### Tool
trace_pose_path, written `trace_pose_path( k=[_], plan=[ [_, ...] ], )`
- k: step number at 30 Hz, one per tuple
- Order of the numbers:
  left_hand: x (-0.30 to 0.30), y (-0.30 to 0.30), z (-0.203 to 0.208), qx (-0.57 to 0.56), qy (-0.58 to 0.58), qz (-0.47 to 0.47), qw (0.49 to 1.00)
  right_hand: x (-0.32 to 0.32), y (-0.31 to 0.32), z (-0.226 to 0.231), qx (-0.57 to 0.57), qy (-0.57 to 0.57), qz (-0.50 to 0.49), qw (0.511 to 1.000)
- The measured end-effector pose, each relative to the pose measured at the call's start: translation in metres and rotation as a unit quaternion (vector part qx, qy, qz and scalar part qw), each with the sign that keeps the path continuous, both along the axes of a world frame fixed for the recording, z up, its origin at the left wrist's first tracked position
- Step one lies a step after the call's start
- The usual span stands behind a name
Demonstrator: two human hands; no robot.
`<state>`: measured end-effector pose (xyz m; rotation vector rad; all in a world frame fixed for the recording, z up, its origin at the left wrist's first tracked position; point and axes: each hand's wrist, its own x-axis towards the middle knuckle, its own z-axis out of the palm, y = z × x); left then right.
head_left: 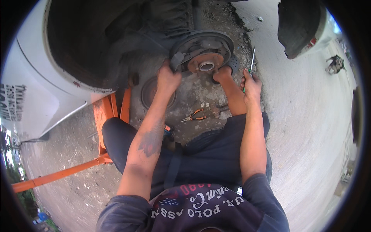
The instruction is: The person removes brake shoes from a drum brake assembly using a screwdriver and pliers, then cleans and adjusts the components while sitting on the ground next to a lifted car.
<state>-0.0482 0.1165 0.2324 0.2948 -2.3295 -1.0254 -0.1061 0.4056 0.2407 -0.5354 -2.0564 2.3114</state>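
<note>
The drum brake assembly [203,56] is mounted beside the open wheel arch [81,42] — judged heavy, rigid, probably gritty; best held by the backing plate's rim [222,35], clear of the rusty hub flange [217,59]. Its left edge is met by the left hand [169,79] — whether clamped cannot be told. A screwdriver [252,60], light and stiff, is gripped by the right hand [252,85]. Orange-handled pliers [196,115] are seen on the ground [210,92].
</note>
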Motion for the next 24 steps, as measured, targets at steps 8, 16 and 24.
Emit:
trace_pose_path(
  k=[8,16,24],
  plan=[
    [0.037,-0.004,-0.061,0.513,-0.101,0.056,0.851,-0.001,-0.007,-0.005,0.029,-0.001,-0.005,1.0],
    [0.068,0.026,-0.107,0.782,-0.056,0.028,0.62,-0.003,-0.016,-0.052,0.21,-0.152,0.191,0.947],
    [0.066,0.008,-0.092,0.792,-0.078,0.002,0.605,0.008,-0.078,-0.144,0.509,-0.188,0.389,0.745]
  ],
)
